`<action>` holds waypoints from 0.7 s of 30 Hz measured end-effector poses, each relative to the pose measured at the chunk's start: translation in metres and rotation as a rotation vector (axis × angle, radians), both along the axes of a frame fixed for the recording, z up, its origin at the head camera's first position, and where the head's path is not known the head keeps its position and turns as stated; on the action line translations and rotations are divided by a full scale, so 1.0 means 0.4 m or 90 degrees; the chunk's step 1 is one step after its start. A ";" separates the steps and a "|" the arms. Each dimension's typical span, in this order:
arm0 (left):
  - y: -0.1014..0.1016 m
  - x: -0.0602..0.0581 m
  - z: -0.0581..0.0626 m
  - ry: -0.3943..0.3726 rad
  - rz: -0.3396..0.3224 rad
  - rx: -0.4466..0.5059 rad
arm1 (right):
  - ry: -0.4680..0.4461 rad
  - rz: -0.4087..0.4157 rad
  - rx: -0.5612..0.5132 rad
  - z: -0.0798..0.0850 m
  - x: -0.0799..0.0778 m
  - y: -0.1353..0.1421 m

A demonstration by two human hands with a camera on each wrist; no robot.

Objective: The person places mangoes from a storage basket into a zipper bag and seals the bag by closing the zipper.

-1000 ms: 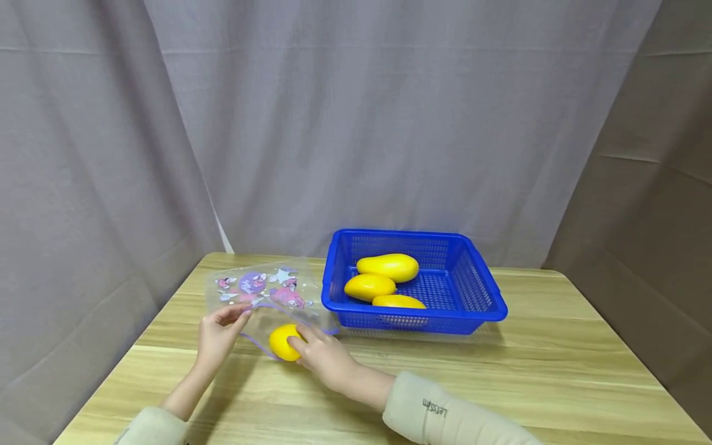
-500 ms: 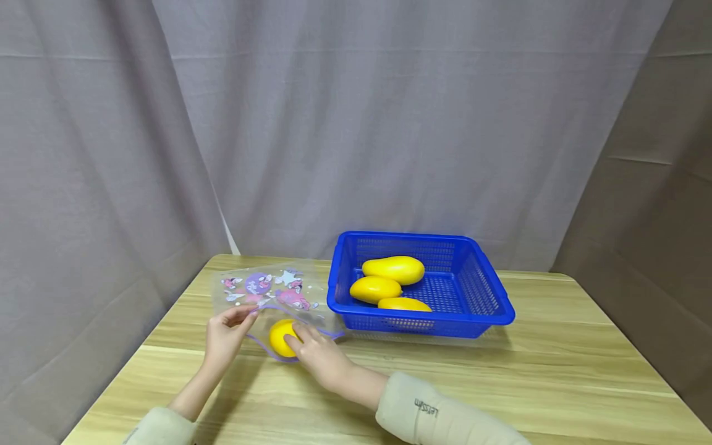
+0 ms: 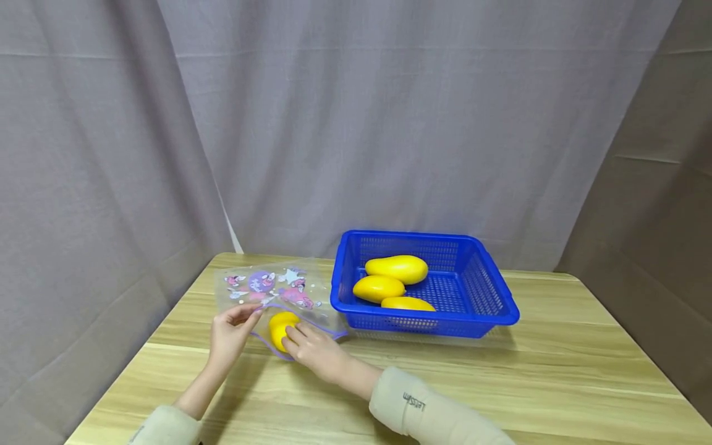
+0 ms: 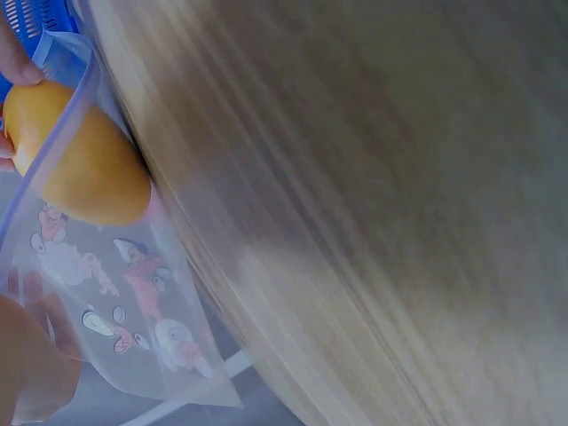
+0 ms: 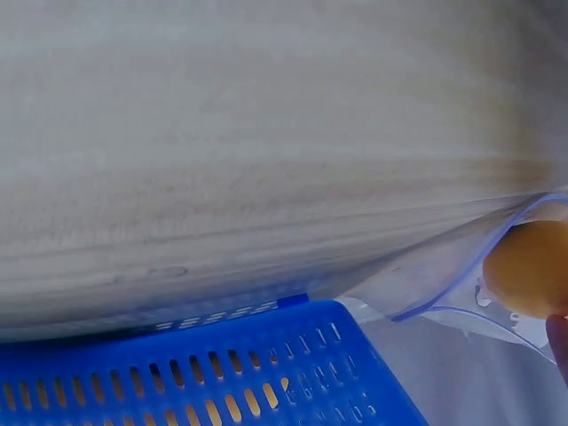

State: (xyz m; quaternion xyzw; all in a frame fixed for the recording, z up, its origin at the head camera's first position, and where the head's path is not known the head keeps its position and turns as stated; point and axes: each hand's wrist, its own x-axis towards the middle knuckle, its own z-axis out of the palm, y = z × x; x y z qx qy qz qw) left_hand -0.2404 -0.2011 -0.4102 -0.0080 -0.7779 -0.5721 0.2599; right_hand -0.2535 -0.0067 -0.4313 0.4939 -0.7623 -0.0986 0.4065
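A clear zip bag [image 3: 303, 284] with pink and purple cartoon prints lies on the table, its purple-edged mouth spread toward me. My left hand [image 3: 230, 334] pinches the upper edge of that mouth between thumb and fingers. With the fingers of my right hand [image 3: 318, 352] I grip a yellow mango [image 3: 282, 329] at the mouth. In the left wrist view most of the mango [image 4: 93, 164] is inside the bag, with its near end sticking out past the purple rim. The right wrist view catches only one fingertip [image 5: 557, 342] beside the mango.
A blue plastic basket [image 3: 425, 318] stands just right of the bag, with three more mangoes [image 3: 397, 269] in its left half. Wooden tabletop [image 3: 545, 383] stretches to the right and front. A grey curtain [image 3: 389, 123] hangs behind the table.
The right hand has pushed the mango slightly forward and deeper into the bag's mouth. The left hand keeps its pinch on the edge. The whole view has shifted a little.
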 end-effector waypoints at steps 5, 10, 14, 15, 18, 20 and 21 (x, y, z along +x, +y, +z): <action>0.008 0.013 0.015 0.001 0.001 0.006 | 0.002 -0.012 0.018 -0.006 -0.008 -0.009; 0.016 0.020 0.032 -0.008 0.006 0.010 | -0.015 -0.083 0.031 -0.013 -0.013 -0.040; 0.006 -0.003 0.006 0.003 0.003 0.014 | -0.068 -0.162 0.047 -0.018 -0.015 -0.072; 0.007 -0.004 0.005 0.006 0.001 0.012 | -0.080 -0.171 0.046 -0.019 -0.016 -0.077; 0.009 -0.007 0.003 0.014 -0.001 0.008 | -0.088 -0.191 0.042 -0.023 -0.019 -0.091; 0.012 -0.008 0.004 0.017 0.001 0.009 | -0.102 -0.203 0.042 -0.025 -0.022 -0.098; 0.012 -0.009 0.005 0.018 0.002 0.011 | -0.108 -0.209 0.045 -0.027 -0.023 -0.102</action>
